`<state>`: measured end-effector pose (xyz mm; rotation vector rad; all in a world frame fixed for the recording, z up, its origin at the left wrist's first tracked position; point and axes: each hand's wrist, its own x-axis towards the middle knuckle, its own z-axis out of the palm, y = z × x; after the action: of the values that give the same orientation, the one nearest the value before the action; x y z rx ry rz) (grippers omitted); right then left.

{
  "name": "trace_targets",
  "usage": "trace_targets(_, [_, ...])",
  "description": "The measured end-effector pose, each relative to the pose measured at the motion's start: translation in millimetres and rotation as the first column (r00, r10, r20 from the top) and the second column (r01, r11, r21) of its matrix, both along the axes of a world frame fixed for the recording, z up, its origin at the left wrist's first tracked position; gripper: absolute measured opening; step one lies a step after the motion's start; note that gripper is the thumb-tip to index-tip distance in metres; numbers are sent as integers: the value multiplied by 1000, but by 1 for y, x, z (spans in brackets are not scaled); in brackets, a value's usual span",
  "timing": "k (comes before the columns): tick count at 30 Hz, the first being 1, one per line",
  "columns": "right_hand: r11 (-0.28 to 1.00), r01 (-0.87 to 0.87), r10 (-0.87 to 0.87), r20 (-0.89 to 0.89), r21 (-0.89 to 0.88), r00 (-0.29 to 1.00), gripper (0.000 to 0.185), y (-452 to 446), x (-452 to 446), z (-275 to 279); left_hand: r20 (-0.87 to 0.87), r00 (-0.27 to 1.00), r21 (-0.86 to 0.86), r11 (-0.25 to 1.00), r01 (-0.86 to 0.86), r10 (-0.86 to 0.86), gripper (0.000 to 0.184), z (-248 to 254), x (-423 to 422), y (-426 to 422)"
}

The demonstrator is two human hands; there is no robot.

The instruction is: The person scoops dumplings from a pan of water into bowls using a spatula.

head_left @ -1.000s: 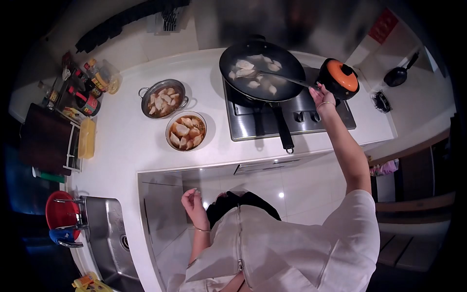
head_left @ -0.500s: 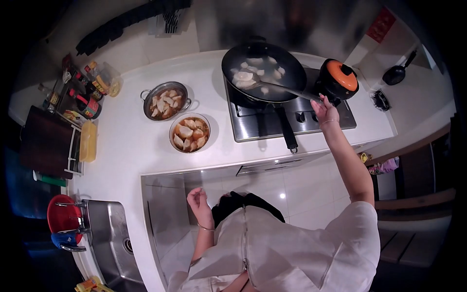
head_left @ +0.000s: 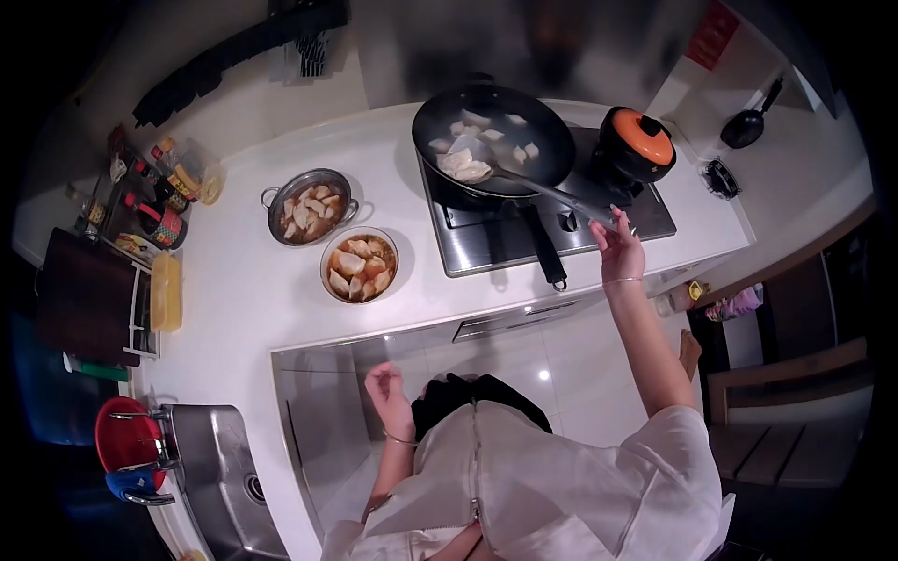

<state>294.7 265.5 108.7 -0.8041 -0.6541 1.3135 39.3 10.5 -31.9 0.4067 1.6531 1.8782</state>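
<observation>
Dumplings in 2 filled bowls, with more in the pan.
The right hand [head_left: 619,245] grips the handle of a ladle [head_left: 550,191], whose head lies within the pan [head_left: 552,129] on the stove [head_left: 468,260], with a clump of dumplings [head_left: 465,166] at it. The left hand [head_left: 386,387] hangs before the body, half-curled, nothing visible in it. Dumplings in broth already fill the round bowl [head_left: 396,264] and the metal bowl [head_left: 301,178] on the counter [head_left: 229,280]; loose dumplings in the pan's liquid remain, so the work looks well along but unfinished. Labels on the bottles [head_left: 155,224] are too small to read; so is any writing on the red sign [head_left: 713,35].
</observation>
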Motion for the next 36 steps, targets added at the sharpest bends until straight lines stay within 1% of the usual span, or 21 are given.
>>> trace_targets(2, [1000,9,-9,-4,-14,1000,23,-7,-4,0,-26,999,-16,999,46,-46,15,1,0,1])
trace_targets(7, [1000,8,-9,-42,-17,999,24,-11,-2,-8,-6,998,6,998,57,-57,15,1,0,3])
trace_targets(9, [1000,11,-11,-6,-2,1000,28,-14,-4,-7,-1,998,9,998,58,-58,15,2,-2,3])
trace_targets(16, [997,80,-80,-11,-1,997,24,-18,-11,-6,2,999,5,999,49,-49,15,-1,-5,1])
trace_targets(18, [992,78,-90,-133,-97,987,21,-11,-5,-16,16,999,-4,999,46,-46,15,0,-6,-1])
trace_targets(19, [992,73,-86,-133,-98,987,21,-7,-3,-17,9,999,-9,999,40,-40,15,1,-6,-1])
trace_targets(21, [981,79,-109,-165,-177,980,18,1,-1,-17,4,1000,-11,1000,22,-22,15,2,-7,0])
trace_targets(22, [980,93,-123,-168,-177,978,16,5,0,-15,9,1000,-4,1000,13,-13,16,2,-7,-1])
trace_targets(24, [983,76,-104,-161,-169,982,16,10,3,-9,16,1000,1,1000,-3,3,16,1,-6,-5])
trace_targets(26, [987,55,-78,-147,-149,986,15,15,6,-1,-42,999,-9,1000,-13,13,13,-7,-6,-7])
trace_targets(27, [987,47,-69,-144,-151,987,15,16,7,5,-38,999,-11,1000,-22,21,13,-11,-6,-8])
trace_targets(29, [991,-41,23,-136,-129,990,15,16,8,18,-97,995,-49,999,-18,13,14,-17,-6,-11])
trace_targets(30, [988,-95,77,-143,-121,987,15,17,8,24,-93,995,-54,998,-29,24,14,-16,-5,-12])
trace_targets(31, [985,-114,94,-154,-126,984,15,15,8,30,-69,997,-52,998,-29,25,14,-15,-6,-12])
trace_targets(33, [983,-106,87,-131,-149,988,15,9,-1,44,-35,998,-58,997,-50,48,14,-13,-5,-12])
trace_targets(34, [979,-103,84,-110,-173,990,15,3,-8,52,-33,998,-27,999,-46,45,14,-13,-5,-13])
trace_targets(35, [978,-132,117,-101,-160,988,16,2,-9,52,-32,998,2,999,-45,45,14,-13,-5,-14])
trace_targets(36, [967,-168,153,-95,-190,984,17,1,-11,52,-30,998,-23,999,-48,48,14,-11,-5,-15])
